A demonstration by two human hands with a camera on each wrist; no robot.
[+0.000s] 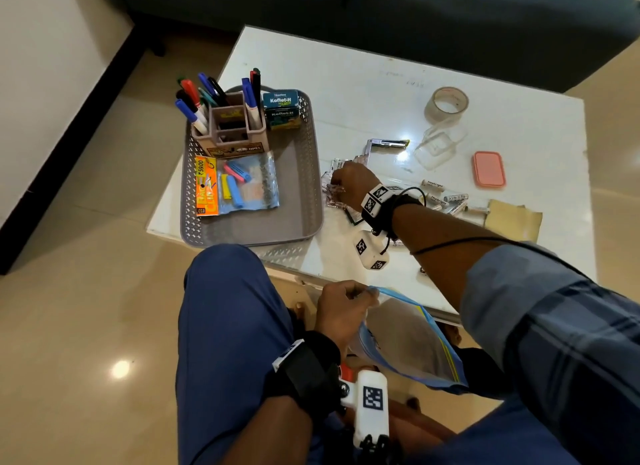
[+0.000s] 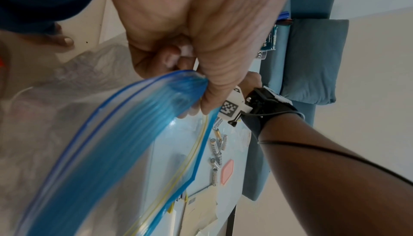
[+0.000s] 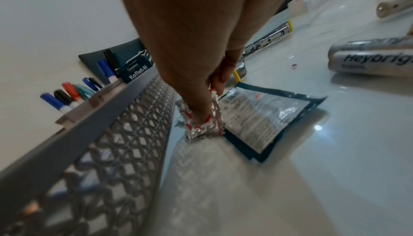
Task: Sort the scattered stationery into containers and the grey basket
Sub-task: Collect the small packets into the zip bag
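My right hand (image 1: 341,187) reaches over the white table (image 1: 363,83) just right of the grey basket (image 1: 256,227). Its fingers pinch a crumpled silver foil strip with red print (image 3: 202,128), which stands on the table beside a flat dark-edged sachet (image 3: 263,116). My left hand (image 1: 356,296) is below the table's front edge, above my lap. It grips the blue zip rim of a clear plastic bag (image 1: 412,343), and the bag's mouth hangs open. In the left wrist view the left hand (image 2: 194,74) bunches the blue rim of the bag (image 2: 138,134).
In the basket stand a pen holder full of markers (image 1: 228,128), two Koflet-H boxes (image 1: 281,109) and a packet of clips (image 1: 242,185). Right of my hand lie several batteries (image 1: 446,198), a metal stapler-like tool (image 1: 384,145), a tape roll (image 1: 446,104), a clear tub (image 1: 436,147), a pink lid (image 1: 488,169) and brown paper (image 1: 512,220).
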